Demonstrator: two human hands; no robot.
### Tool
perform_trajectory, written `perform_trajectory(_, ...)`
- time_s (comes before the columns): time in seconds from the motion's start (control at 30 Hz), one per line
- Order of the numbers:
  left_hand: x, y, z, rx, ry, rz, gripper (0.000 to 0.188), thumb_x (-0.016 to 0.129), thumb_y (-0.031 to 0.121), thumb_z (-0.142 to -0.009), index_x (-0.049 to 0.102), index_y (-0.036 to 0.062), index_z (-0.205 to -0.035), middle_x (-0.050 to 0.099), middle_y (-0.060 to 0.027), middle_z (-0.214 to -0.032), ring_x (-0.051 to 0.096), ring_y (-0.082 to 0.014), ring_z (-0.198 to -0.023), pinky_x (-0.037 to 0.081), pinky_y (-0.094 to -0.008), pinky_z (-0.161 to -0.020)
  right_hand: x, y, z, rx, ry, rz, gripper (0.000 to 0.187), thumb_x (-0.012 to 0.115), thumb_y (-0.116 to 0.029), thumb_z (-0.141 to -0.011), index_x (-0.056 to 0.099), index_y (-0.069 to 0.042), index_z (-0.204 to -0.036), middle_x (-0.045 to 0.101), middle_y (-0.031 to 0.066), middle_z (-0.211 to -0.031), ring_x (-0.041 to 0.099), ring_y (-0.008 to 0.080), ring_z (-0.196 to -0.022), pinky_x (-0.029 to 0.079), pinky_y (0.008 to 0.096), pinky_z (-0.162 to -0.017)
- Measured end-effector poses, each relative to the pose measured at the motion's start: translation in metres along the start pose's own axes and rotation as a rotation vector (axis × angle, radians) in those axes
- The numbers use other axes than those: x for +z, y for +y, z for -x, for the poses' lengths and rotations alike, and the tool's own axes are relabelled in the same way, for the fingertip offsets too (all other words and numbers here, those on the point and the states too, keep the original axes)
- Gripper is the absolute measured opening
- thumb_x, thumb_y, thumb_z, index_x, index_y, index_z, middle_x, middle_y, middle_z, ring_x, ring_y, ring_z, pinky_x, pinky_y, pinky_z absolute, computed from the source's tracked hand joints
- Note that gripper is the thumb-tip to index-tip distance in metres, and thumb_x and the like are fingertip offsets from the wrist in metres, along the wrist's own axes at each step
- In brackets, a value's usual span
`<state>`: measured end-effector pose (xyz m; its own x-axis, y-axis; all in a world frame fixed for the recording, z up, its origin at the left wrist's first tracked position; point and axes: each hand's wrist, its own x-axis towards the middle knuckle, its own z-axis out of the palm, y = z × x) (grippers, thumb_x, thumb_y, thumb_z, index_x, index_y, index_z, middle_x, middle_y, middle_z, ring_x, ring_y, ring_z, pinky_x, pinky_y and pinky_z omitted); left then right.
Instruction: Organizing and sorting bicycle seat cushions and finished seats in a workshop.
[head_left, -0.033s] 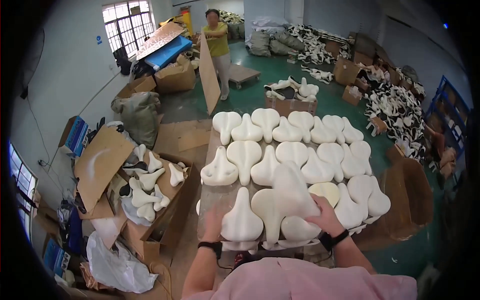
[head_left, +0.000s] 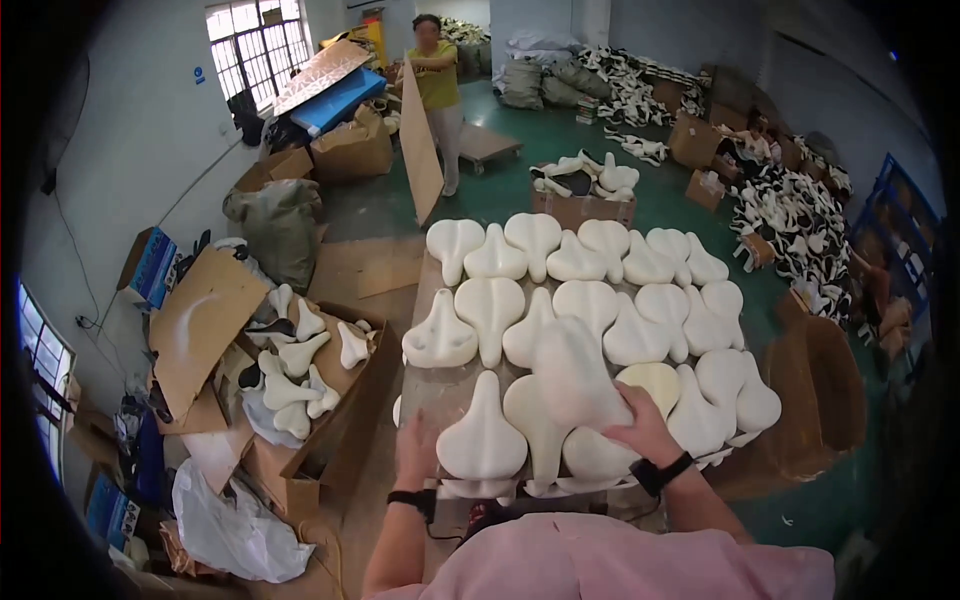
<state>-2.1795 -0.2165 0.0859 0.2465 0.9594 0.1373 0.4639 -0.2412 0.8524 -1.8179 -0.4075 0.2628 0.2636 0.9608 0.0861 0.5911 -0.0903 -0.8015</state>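
My right hand (head_left: 645, 430) is closed on the edge of a white foam bicycle saddle (head_left: 572, 375), tilted and smeared by motion above the front row. Partly under it are a nose-toward-me saddle (head_left: 543, 455) and another saddle (head_left: 598, 455). My left hand (head_left: 416, 450) is at the table's front left corner, beside a front-left saddle (head_left: 482, 435) lying nose away from me; its fingers look stretched out with nothing in them. Several more white saddles (head_left: 488, 310) lie in rows on the table (head_left: 425, 385), noses alternating. One saddle (head_left: 650, 385) is yellowish.
An open carton (head_left: 345, 420) of saddles stands left of the table, another box (head_left: 585, 210) behind it. An empty-looking brown carton (head_left: 815, 400) is at the right. A person (head_left: 437, 90) holds a board (head_left: 420, 150) at the back. Saddle heaps (head_left: 790, 225) fill the far right.
The held saddle has swung lower and slightly toward me in my right hand. My left hand has shifted a little left, away from the front-left saddle.
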Motion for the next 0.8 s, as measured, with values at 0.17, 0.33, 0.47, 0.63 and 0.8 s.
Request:
perform_trajectory(0.17, -0.077, 0.053, 0.080, -0.248, 0.258, 0.448, 0.041, 0.052, 0.004, -0.091, 0.050, 0.0036, -0.132, 0.059, -0.0059, -0.106, 0.055, -0.0112, -0.086, 0.047, -0.0247, -0.076, 0.090, -0.004, -0.061, -0.181, -0.020, -0.299, 0.077, 0.077, -0.011, -0.064, 0.046, 0.001, -0.133, 0.054, 0.0166, -0.114, 0.053, 0.0258, -0.107, 0.043, 0.0362, -0.092)
perform_trajectory(0.33, -0.061, 0.102, 0.082, -0.365, 0.172, 0.566, 0.046, 0.053, 0.015, -0.095, 0.042, 0.0089, -0.140, 0.053, -0.0019, -0.112, 0.051, -0.0102, -0.091, 0.043, -0.0230, -0.081, 0.204, -0.052, -0.083, -0.127, -0.054, -0.165, 0.072, 0.072, -0.011, -0.067, 0.045, 0.001, -0.133, 0.048, 0.0228, -0.117, 0.048, 0.0367, -0.102, 0.041, 0.0433, -0.087)
perform_trajectory(0.47, -0.047, 0.077, 0.066, -0.408, 0.217, 0.626, 0.053, 0.049, 0.020, -0.098, 0.029, 0.0081, -0.146, 0.052, -0.0009, -0.108, 0.051, -0.0093, -0.087, 0.043, -0.0232, -0.078, 0.291, -0.061, -0.072, -0.194, 0.149, -0.111, 0.074, 0.070, -0.009, -0.067, 0.041, 0.001, -0.135, 0.047, 0.0227, -0.112, 0.045, 0.0393, -0.102, 0.039, 0.0439, -0.087)
perform_trajectory(0.63, -0.033, 0.010, 0.017, -0.520, 0.037, 0.632, 0.055, 0.053, 0.022, -0.095, 0.035, -0.0039, -0.140, 0.051, -0.0138, -0.123, 0.052, -0.0188, -0.102, 0.044, -0.0311, -0.082, 0.352, -0.054, -0.044, -0.045, 0.076, -0.124, 0.076, 0.066, -0.002, -0.069, 0.035, 0.002, -0.138, 0.045, 0.0240, -0.120, 0.044, 0.0406, -0.109, 0.038, 0.0428, -0.096)
perform_trajectory(0.8, -0.030, -0.034, 0.011, -0.570, -0.016, 0.141, 0.070, 0.064, 0.026, -0.087, 0.031, -0.0054, -0.140, 0.046, -0.0266, -0.126, 0.052, -0.0334, -0.110, 0.044, -0.0396, -0.090, 0.348, -0.056, -0.008, -0.039, -0.330, -0.332, 0.067, 0.058, 0.002, -0.070, 0.040, 0.001, -0.135, 0.049, 0.0215, -0.117, 0.046, 0.0389, -0.109, 0.039, 0.0431, -0.097)
